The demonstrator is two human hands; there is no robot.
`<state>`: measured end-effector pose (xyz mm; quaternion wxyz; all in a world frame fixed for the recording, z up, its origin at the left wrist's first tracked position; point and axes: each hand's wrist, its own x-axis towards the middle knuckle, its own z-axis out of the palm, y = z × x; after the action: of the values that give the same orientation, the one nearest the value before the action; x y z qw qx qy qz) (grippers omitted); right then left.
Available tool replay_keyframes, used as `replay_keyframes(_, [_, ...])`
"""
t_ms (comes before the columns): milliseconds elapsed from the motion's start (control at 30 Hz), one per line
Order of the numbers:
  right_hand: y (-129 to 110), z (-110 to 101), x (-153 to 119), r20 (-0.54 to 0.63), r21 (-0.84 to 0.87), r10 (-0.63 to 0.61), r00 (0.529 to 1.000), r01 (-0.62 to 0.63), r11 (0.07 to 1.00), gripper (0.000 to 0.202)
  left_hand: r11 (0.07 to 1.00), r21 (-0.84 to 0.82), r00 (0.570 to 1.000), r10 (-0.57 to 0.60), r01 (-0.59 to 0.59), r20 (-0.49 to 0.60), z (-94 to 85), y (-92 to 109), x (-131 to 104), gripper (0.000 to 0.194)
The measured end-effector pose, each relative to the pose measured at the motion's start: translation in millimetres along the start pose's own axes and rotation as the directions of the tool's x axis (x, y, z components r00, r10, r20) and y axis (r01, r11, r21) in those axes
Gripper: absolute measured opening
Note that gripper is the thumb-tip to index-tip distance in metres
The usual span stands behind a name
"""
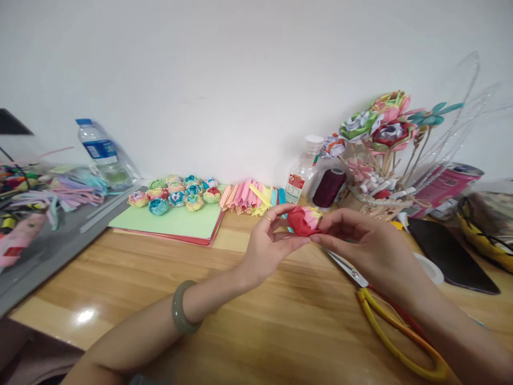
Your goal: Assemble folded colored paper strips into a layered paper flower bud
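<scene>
Between my two hands, above the table, is a paper flower (301, 222) with red outer petals and a pink and yellow middle. My left hand (268, 240) grips its left side, thumb below and fingers above. On the right, my right hand (356, 240) pinches the flower's edge between thumb and fingers. A pair of scissors (395, 326) with yellow handles lies partly under my right forearm. Behind the hands are folded paper strips (248, 198) in pink, orange, yellow and blue. Several finished paper flowers (176, 193) sit on green paper sheets (172, 227).
A glass bottle (300, 174) and a dark thread spool (329, 188) stand by the wall. A basket of paper flowers (380, 200) is at right, beside a pink can (447, 187) and a black phone-like slab (452, 256). Left are a water bottle (105, 155) and a grey board (76, 235).
</scene>
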<state>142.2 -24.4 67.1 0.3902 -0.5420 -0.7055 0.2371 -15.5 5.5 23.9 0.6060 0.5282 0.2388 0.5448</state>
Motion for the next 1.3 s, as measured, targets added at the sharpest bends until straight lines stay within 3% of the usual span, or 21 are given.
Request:
replay_keyframes(167, [0.2, -1.4, -0.6, 0.017, -0.050, -0.024, 1.000, 0.025, 0.998, 0.025, 0.999, -0.025, 0.998, -0.048, 0.047, -0.034, 0.4, 1.3, -0.2, 0.046])
replay_keyframes(300, [-4.6, 0.3, -4.3, -0.057, -0.240, -0.154, 0.986, 0.136, 0.961, 0.014, 0.993, -0.068, 0.993, -0.101, 0.098, -0.055, 0.7, 1.0, -0.3, 0.049])
replay_keyframes(467, [-8.1, 6.5, -7.0, -0.129, -0.348, -0.290, 0.948, 0.231, 0.908, 0.011, 0.984, -0.109, 0.987, -0.150, 0.143, -0.059, 2.6, 0.0, -2.9, 0.049])
replay_keyframes(533, [-9.0, 6.8, -6.3, -0.150, -0.330, -0.270, 0.951, 0.209, 0.921, 0.012, 0.984, -0.103, 0.985, -0.156, 0.148, -0.073, 4.1, 0.4, -4.0, 0.048])
replay_keyframes(600, [-10.8, 3.9, -4.3, -0.121, -0.211, -0.154, 0.981, 0.127, 0.969, 0.015, 0.985, -0.091, 0.984, -0.153, 0.145, -0.091, 5.3, 1.4, -4.8, 0.048])
replay_keyframes(700, [-14.2, -5.1, 0.6, 0.018, 0.019, 0.051, 0.999, -0.052, 0.998, 0.022, 0.986, -0.083, 0.982, -0.151, 0.142, -0.111, 6.1, 3.1, -5.2, 0.048])
replay_keyframes(767, [-14.9, -10.3, 3.9, 0.088, 0.096, 0.102, 0.991, -0.111, 0.989, 0.027, 0.986, -0.077, 0.980, -0.155, 0.146, -0.129, 5.8, 3.6, -5.0, 0.049])
replay_keyframes(900, [-9.7, -9.8, 6.0, 0.129, 0.088, 0.101, 0.986, -0.113, 0.990, 0.030, 0.983, -0.082, 0.975, -0.175, 0.165, -0.137, 5.9, 2.5, -4.2, 0.051])
replay_keyframes(1000, [-4.9, -1.5, 2.3, 0.006, -0.097, -0.003, 1.000, 0.004, 0.995, 0.023, 0.980, -0.082, 0.973, -0.189, 0.179, -0.134, 6.9, 1.1, -4.3, 0.051])
replay_keyframes(1133, [-3.9, 6.0, -2.7, -0.111, -0.333, -0.200, 0.974, 0.153, 0.930, 0.020, 0.983, -0.073, 0.971, -0.178, 0.168, -0.158, 8.0, 0.3, -5.3, 0.048])
replay_keyframes(1300, [-3.7, 1.9, -1.2, -0.010, -0.179, -0.068, 0.998, 0.065, 0.982, 0.019, 0.984, -0.060, 0.972, -0.173, 0.165, -0.160, 8.3, 2.0, -5.7, 0.049])
